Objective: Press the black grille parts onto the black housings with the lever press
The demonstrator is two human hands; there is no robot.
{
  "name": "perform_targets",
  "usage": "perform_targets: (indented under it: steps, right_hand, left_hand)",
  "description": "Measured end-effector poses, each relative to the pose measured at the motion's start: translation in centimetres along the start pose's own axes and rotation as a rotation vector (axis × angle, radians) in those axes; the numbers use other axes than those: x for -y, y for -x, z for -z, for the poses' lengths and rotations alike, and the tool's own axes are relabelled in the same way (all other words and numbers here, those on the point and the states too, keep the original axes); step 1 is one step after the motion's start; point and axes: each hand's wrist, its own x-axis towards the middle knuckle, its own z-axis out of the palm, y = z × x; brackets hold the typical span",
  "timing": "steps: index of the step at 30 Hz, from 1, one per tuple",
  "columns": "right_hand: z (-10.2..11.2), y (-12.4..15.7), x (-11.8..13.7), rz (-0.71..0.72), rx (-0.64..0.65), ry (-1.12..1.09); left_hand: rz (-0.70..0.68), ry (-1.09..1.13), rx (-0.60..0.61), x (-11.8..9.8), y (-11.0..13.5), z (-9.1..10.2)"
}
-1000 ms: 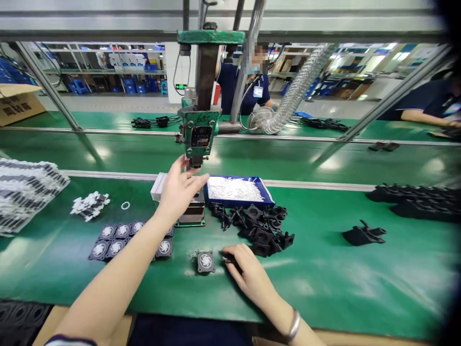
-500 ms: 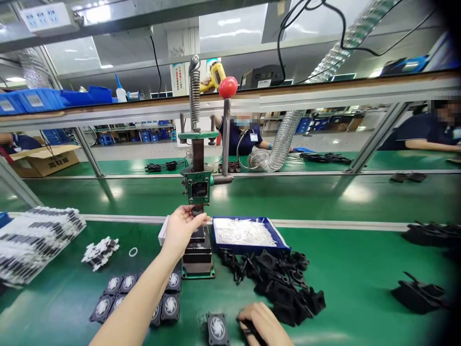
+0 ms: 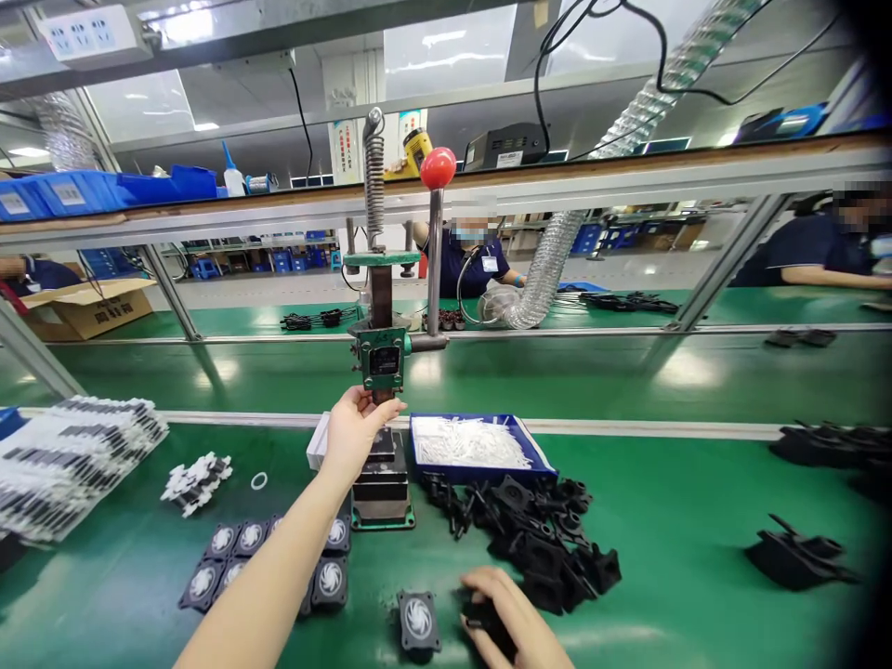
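In the head view, my left hand (image 3: 355, 429) is raised at the hand press (image 3: 383, 358), its thumb and fingers closed round the lower end of the ram. Whether a small part sits under those fingers is hidden. At the bottom, my right hand (image 3: 516, 618) curls its thumb and fingers round a black plastic part (image 3: 491, 621) at the table. Just left of it lies one square black fan (image 3: 419, 621) with a pale swirl rotor. More such fans (image 3: 330, 578) stand in rows, partly behind my left forearm. Loose black plastic parts (image 3: 550, 548) are heaped to the right of the press.
A blue tray (image 3: 550, 472) of white slivers lies behind the black heap. White-and-black parts (image 3: 76, 465) are stacked at the left, beside a smaller cluster (image 3: 197, 483) and a white ring (image 3: 259, 480). The press lever (image 3: 436, 260) stands upright. Co-workers sit beyond the shelf frame.
My left hand has risen slightly along the press ram. My right hand's thumb and fingers have spread somewhat around the black part. The view has shifted a little.
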Motion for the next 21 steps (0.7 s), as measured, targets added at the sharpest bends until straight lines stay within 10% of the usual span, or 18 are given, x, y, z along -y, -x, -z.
perform_targets:
  steps: [5,12,21]
  right_hand:
    - [0.4,-0.2,0.3,-0.229,-0.098,-0.262]
    - [1.3,-1.5,1.6,-0.741,0.107,-0.700]
    - [1.6,-1.5,2.3,-0.869,0.044,-0.751]
  left_hand:
    - [-0.026,-0.009,0.016,0.2,0.3,0.3]
    - [-0.063,-0.084,0.040,0.9,0.0,1.1]
    - [-0.146,-0.279,0.066,0.2,1.1,1.3]
